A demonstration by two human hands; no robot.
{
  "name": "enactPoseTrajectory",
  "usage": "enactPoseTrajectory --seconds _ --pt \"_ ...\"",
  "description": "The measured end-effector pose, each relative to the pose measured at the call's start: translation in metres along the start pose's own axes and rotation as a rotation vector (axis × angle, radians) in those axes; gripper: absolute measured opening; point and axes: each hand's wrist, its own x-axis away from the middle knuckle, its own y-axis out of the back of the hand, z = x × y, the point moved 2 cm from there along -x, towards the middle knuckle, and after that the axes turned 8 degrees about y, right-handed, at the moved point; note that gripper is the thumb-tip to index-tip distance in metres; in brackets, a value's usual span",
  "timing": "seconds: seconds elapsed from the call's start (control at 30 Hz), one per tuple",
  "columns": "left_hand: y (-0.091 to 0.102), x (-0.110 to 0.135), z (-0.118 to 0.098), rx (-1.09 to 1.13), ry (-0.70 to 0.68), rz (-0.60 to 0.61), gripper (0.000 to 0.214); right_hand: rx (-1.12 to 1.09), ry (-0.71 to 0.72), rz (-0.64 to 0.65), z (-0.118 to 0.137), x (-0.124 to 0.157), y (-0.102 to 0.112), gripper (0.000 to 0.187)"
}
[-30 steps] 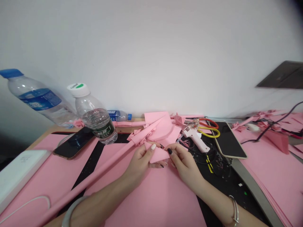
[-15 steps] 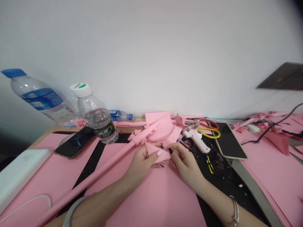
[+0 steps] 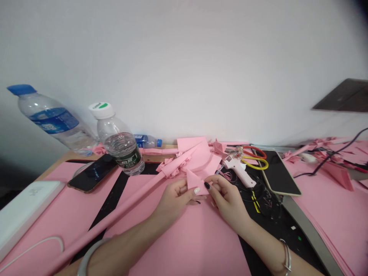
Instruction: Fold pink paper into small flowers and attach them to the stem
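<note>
The left hand (image 3: 175,197) pinched a small folded paper (image 3: 194,183) between thumb and fingers, and the right hand (image 3: 227,197) gripped its right corner. The piece sat over the large sheet (image 3: 186,241), on the near side of the paper bundle (image 3: 174,166). Uneven pulling could have skewed or torn the fold; a careless rightward swing could have knocked the glue gun (image 3: 242,174).

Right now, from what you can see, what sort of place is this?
Probably a paper-craft desk against a wall: large pink sheets, a rolled pink paper tube and what looks like a glue gun are on it.
</note>
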Motion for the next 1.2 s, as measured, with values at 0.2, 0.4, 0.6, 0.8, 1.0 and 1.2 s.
enactPoseTrajectory --seconds 0.2,0.4,0.6,0.8,1.0,1.2 --pt "-0.001 0.003 -0.005 0.004 -0.065 -0.072 0.026 -0.039 -0.020 0.060 -0.001 0.000 -0.004 0.015" --pt "0.002 0.002 -0.005 -0.032 -0.086 -0.128 0.027 -0.051 -0.018 0.138 -0.002 0.001 -0.006 0.015" --pt "0.001 0.002 0.006 -0.159 -0.071 -0.121 0.031 0.100 0.060 0.128 0.004 0.000 -0.003 0.020" --pt "0.000 0.003 0.004 -0.121 -0.069 0.002 0.027 0.141 0.091 0.088 0.001 -0.001 -0.002 0.025" --pt "0.002 0.001 0.005 -0.016 0.050 0.099 0.044 0.051 0.012 0.078 -0.005 0.001 -0.002 0.017" --pt "0.005 -0.003 0.011 0.012 0.102 0.097 0.043 0.156 0.100 0.049 -0.001 0.002 -0.002 0.012"
